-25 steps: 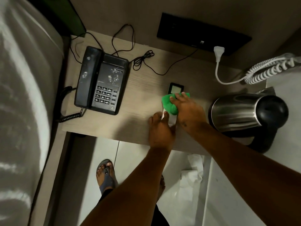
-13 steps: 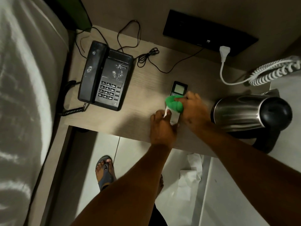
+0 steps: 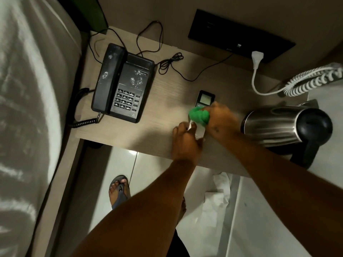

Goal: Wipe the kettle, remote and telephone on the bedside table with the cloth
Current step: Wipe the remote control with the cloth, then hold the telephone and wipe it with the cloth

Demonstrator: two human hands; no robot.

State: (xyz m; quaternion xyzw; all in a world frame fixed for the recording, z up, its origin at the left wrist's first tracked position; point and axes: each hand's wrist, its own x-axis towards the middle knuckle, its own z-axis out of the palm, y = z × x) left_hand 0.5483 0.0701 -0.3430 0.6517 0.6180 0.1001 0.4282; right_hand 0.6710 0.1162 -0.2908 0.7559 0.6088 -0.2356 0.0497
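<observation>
Currently wiping remote [image 3: 203, 101] on bedside table [image 3: 167, 112]. Right hand [image 3: 221, 121] clenched around bunched green cloth [image 3: 199, 115], pressing it onto middle of remote, just below the small screen. Left hand [image 3: 185, 143] pinning near end of remote against tabletop, fingers curled over its white lower part; motion blur on both hands. Remote lying lengthwise near table centre, screen end pointing toward wall, between telephone [image 3: 122, 84] and kettle [image 3: 284, 125]. Telephone black, sitting flat at left side of table, handset on cradle, pale smudges on handset and body, coiled cord hanging off left edge. Kettle steel with black lid and handle, at right end of table, just beside right wrist, not touching cloth. Thin black cable [image 3: 170, 64] looped on table behind telephone. White plug [image 3: 257, 57] with white coiled cord at back right. Sandalled foot [image 3: 119, 190] on tiled floor below table edge. Bed sheet [image 3: 27, 127] filling left side.
</observation>
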